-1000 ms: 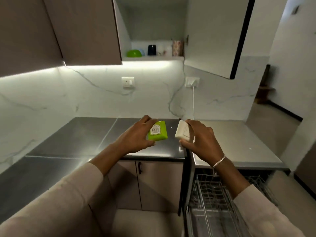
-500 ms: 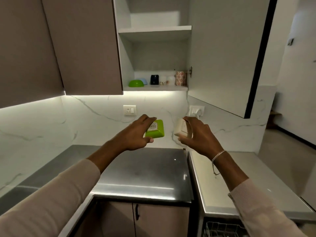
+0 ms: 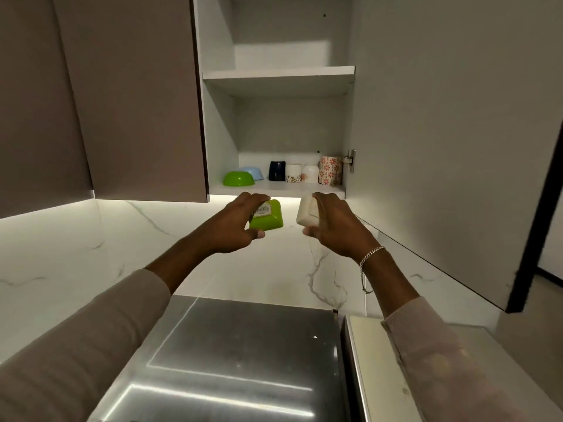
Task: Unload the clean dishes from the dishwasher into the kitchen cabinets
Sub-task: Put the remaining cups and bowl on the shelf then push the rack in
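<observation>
My left hand (image 3: 234, 225) grips a small square green bowl (image 3: 268, 220) with a barcode sticker on its underside. My right hand (image 3: 333, 226) grips a small square white bowl (image 3: 307, 212). Both are raised just below the bottom shelf (image 3: 274, 187) of the open upper cabinet. On that shelf stand an upturned green bowl (image 3: 238, 179), a light blue bowl (image 3: 253, 172), a dark cup (image 3: 277, 170), two white cups (image 3: 301, 173) and a flowered cup (image 3: 330, 170). The dishwasher is out of view.
The cabinet door (image 3: 441, 132) hangs open on the right, close to my right forearm. A bare upper shelf (image 3: 278, 75) sits above. Closed brown cabinet doors (image 3: 128, 95) are to the left. A steel counter (image 3: 237, 354) lies below, with a marble backsplash (image 3: 91, 245) behind it.
My view has tilted upward, so the dishwasher rack has dropped out of sight. Both hands have risen with their bowls toward the open cabinet's bottom shelf.
</observation>
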